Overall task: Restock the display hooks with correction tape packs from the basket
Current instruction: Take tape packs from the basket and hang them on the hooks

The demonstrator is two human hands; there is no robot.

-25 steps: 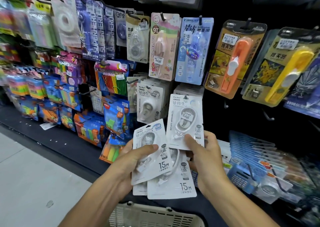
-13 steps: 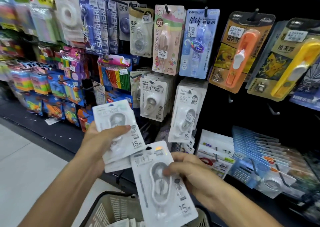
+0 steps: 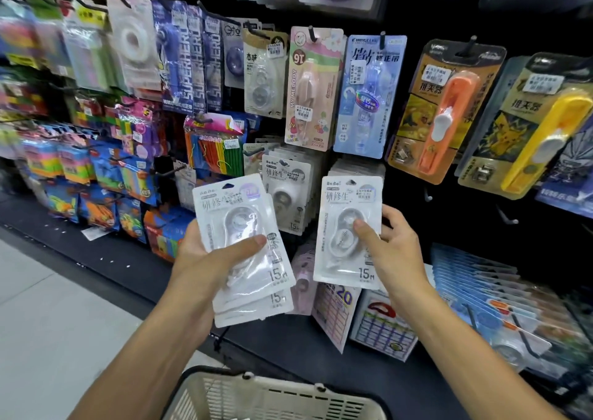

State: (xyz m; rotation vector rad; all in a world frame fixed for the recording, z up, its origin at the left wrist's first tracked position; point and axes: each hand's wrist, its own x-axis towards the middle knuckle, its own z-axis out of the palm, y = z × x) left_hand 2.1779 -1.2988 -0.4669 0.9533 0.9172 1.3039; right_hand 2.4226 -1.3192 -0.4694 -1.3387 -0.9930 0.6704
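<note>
My left hand (image 3: 205, 259) grips a small stack of white correction tape packs (image 3: 247, 249), thumb across the top pack. My right hand (image 3: 388, 249) pinches a single white correction tape pack (image 3: 346, 227) upright, in front of a hook row of the same packs whose tops (image 3: 356, 167) show just behind it. Another hook row of matching packs (image 3: 285, 191) hangs between my two hands. The beige plastic basket (image 3: 272, 397) sits at the bottom of the view, below my forearms; its contents are out of sight.
Black pegboard wall carries hanging goods: pink and blue correction tape cards (image 3: 316, 89), orange (image 3: 446, 111) and yellow (image 3: 526, 130) gadget cards at right, colourful packs (image 3: 106, 175) at left. Notepads (image 3: 382, 323) and blue stacked packs (image 3: 475, 288) lie on the lower shelf. Grey floor at left.
My right hand has lifted its pack from low near the basket up to the hook row on the right. My left hand has shifted right and up with its stack.
</note>
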